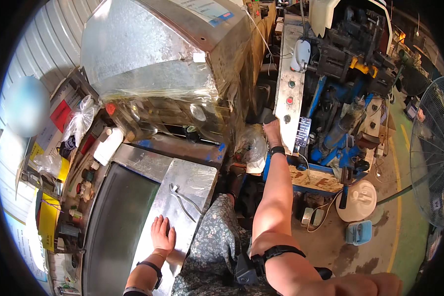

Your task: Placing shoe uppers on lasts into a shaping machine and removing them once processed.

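While the left hand (162,233) lies flat, fingers together, near the steel table's (192,182) edge, the right hand (273,132) touches the grey control panel (287,84), its fingers hidden.

Metal table (192,182) lies left of control panel (289,93).

Stained concrete floor (375,251) with yellow line, corrugated metal wall (49,44), standing fan (431,153), bright daylight
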A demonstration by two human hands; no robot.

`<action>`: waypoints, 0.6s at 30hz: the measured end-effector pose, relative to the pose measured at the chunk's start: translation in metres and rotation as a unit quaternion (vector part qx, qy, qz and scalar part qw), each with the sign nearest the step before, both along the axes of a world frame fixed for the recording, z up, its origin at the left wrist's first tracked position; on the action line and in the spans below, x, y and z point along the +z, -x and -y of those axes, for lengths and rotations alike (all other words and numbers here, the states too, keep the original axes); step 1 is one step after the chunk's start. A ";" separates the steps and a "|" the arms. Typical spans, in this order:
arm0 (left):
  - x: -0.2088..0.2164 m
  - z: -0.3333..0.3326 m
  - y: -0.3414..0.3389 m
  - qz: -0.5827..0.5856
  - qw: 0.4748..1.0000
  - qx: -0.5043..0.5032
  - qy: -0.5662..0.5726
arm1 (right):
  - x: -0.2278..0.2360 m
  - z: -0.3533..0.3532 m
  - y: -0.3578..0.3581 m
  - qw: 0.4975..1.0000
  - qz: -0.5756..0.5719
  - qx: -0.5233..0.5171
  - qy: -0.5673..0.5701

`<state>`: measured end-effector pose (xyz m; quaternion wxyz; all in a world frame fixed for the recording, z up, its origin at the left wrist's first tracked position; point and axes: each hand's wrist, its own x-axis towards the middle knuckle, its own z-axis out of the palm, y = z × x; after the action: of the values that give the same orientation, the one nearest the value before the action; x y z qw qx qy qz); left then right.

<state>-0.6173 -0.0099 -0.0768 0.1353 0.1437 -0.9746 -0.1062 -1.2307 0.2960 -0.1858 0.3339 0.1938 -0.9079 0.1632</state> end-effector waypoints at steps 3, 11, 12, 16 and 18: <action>0.000 -0.001 0.000 0.004 1.000 0.002 0.005 | -0.007 0.004 0.005 0.993 -0.020 0.068 0.090; -0.002 0.002 -0.001 0.022 1.000 0.004 0.006 | 0.003 0.004 -0.009 0.973 0.117 0.111 0.167; -0.003 0.002 -0.002 0.018 1.000 0.001 0.006 | 0.005 0.005 -0.011 0.973 0.137 0.092 0.160; -0.005 0.004 -0.002 0.010 1.000 -0.002 -0.004 | 0.009 0.006 -0.016 0.975 0.052 0.118 0.183; -0.006 0.004 -0.002 0.014 1.000 -0.001 -0.005 | 0.011 0.005 -0.015 0.982 0.093 0.116 0.114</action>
<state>-0.6154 -0.0141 -0.0831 0.1207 0.1450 -0.9759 -0.1094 -1.2155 0.2914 -0.1747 0.2468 0.2424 -0.8820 0.3201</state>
